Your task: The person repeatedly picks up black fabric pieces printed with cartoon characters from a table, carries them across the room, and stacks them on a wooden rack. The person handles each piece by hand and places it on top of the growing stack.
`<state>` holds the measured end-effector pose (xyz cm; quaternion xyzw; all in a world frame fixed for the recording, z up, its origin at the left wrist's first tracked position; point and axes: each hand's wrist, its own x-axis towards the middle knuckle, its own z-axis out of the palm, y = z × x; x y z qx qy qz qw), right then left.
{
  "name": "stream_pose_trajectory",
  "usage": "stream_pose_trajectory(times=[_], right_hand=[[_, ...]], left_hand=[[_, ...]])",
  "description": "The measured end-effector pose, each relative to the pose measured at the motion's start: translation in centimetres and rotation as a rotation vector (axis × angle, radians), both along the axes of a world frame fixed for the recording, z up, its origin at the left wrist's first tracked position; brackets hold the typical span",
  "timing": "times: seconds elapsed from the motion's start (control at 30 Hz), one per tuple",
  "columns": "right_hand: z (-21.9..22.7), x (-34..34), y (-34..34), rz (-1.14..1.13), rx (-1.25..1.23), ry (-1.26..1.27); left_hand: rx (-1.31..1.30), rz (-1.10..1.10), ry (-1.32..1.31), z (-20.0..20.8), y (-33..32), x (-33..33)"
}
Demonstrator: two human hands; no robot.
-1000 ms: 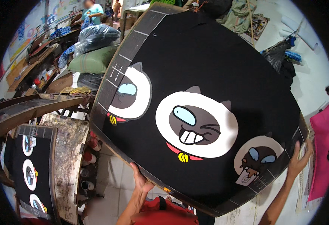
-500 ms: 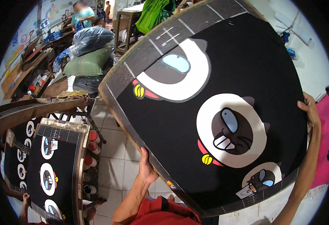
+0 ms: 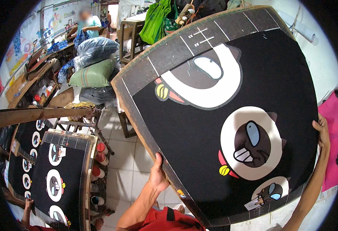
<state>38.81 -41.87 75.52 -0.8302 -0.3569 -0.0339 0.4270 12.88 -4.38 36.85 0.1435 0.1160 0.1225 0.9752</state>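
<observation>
A large flat printing board (image 3: 132,111) is tilted up before me, covered with black fabric (image 3: 192,154). Three cartoon animal-head prints (image 3: 227,158) in white, grey, red and yellow run across the cloth. My left hand (image 3: 159,178) grips the board's left edge, thumb on the upper face and the other fingers mostly hidden beneath. Over at the opposite side, my right hand (image 3: 323,131) is closed round the right edge, its fingers partly out of sight. White ruled marks (image 3: 201,38) line the board's dark far border.
Similar printed boards (image 3: 86,184) lie at left, where another person's hand (image 3: 29,204) touches one. Paint-stained pots (image 3: 99,159) stand on a rack beside them. Stuffed sacks (image 3: 94,73), a wooden stool (image 3: 130,36) and a green bag (image 3: 155,23) are beyond. A person (image 3: 90,25) works far left.
The board has shifted slightly right in view, and both hands still hold it. Its far end catches the light differently. The surroundings have also shifted a little with my head.
</observation>
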Motion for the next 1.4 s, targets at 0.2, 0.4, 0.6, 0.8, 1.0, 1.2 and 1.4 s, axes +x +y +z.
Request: stream_pose_trajectory(times=[0.2, 0.4, 0.6, 0.8, 1.0, 1.2, 1.4], right_hand=[[-0.3, -1.2, 0.6, -0.018, 0.003, -0.005], [-0.3, -2.1, 1.1, -0.035, 0.023, 0.002], [0.0, -2.2, 0.8, -0.039, 0.013, 0.002], [-0.2, -2.2, 0.9, -0.024, 0.021, 0.000], [0.1, -1.7, 0.4, -0.012, 0.018, 0.035], [2.9, -3.2, 1.5, 0.015, -0.149, 0.088], [-1.6, -3.6, 5.5, 0.078, -0.535, 0.028]], left_hand=[[-0.007, -0.019, 0.042, 0.0, 0.5, 0.4], [0.076, -0.025, 0.008, -0.4, 0.8, 0.4], [0.085, -0.008, 0.053, -0.8, 0.3, 0.9], [-0.013, 0.005, -0.049, -1.2, 0.3, 0.8], [0.122, -0.002, 0.049, -1.4, 0.2, 0.7], [0.034, -0.007, -0.116, -3.0, 1.1, 2.1], [0.449, -0.176, 0.556, -12.9, 4.0, 5.3]])
